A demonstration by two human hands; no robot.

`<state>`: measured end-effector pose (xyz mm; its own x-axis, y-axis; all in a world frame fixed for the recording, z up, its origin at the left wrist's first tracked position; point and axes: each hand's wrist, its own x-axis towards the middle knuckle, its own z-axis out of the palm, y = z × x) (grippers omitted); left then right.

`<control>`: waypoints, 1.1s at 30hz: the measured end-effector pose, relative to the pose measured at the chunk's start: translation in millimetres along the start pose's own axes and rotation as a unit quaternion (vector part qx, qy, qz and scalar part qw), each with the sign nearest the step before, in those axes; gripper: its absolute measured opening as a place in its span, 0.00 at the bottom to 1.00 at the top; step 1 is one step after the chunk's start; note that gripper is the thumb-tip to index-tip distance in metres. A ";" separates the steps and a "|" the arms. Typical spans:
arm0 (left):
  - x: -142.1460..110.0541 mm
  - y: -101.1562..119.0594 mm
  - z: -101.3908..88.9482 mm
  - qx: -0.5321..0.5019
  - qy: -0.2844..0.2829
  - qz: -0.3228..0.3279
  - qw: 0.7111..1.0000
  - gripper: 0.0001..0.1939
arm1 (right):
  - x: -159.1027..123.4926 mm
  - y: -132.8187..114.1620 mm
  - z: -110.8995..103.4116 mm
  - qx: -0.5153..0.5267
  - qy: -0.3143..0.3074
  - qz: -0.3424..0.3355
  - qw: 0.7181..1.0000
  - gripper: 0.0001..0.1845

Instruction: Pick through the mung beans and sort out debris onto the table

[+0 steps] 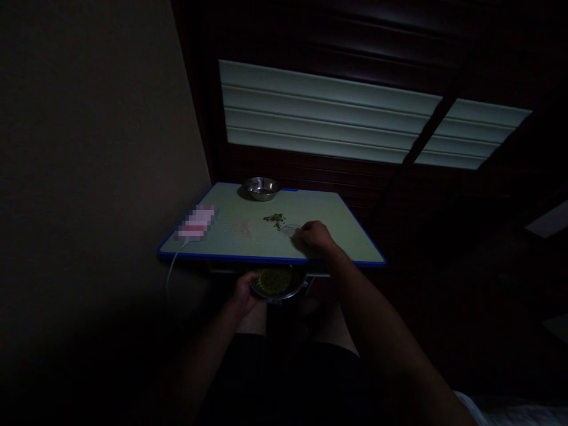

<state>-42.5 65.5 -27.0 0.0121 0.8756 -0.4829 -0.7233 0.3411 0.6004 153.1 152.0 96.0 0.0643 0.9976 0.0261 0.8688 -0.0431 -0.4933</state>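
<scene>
My left hand (245, 292) grips the rim of a metal bowl (293, 291) just below the table's near edge. Small green beans (275, 280), which look like mung beans, fill much of that bowl. Over the tabletop, my right hand (316, 235) is closed, fingers curled, at one end of a thin, see-through flat piece (290, 230); its exact kind is too dim to make out. A small scatter of beans (276, 219) lies on the table just left of and beyond that piece.
The pale table (239, 248) has a blue edge. A second metal bowl (261, 189) stands at its back. At left lies a blurred-out pinkish device (197, 223) with a white cable (170, 269). A wall (102, 118) rises on the left, dark slatted doors (310, 112) behind.
</scene>
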 end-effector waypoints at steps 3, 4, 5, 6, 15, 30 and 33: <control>0.6 -0.5 -0.7 -0.012 -0.004 0.002 1.000 0.09 | -1.6 -3.3 2.4 0.002 0.000 0.005 1.000 0.13; 0.7 -0.6 -1.1 -0.013 -0.006 0.002 1.000 0.09 | -2.0 -4.4 3.3 0.001 0.000 0.007 1.000 0.13; 0.8 -0.6 -1.5 -0.011 -0.007 0.000 1.000 0.08 | -2.4 -5.6 4.1 -0.001 -0.001 0.006 1.000 0.13; 0.9 -0.6 -1.9 -0.008 -0.006 -0.001 1.000 0.08 | -2.8 -6.9 4.8 -0.003 -0.002 0.004 1.000 0.13; 3.1 -1.2 -3.7 -0.013 -0.006 0.001 1.000 0.08 | -10.3 -17.6 7.6 -0.032 -0.005 0.002 0.999 0.14; 0.5 0.2 -3.2 -0.031 -0.025 -0.015 0.999 0.11 | -30.4 -37.5 12.5 -0.035 -0.005 0.047 0.998 0.16; -1.5 1.0 -1.9 -0.028 -0.026 -0.014 0.999 0.11 | -31.6 -37.6 13.5 -0.032 -0.005 0.045 0.998 0.15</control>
<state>-44.5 63.9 -26.9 0.0685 0.8829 -0.4646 -0.7595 0.3481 0.5496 111.8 122.8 101.9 0.1383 0.9901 -0.0242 0.8893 -0.1349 -0.4369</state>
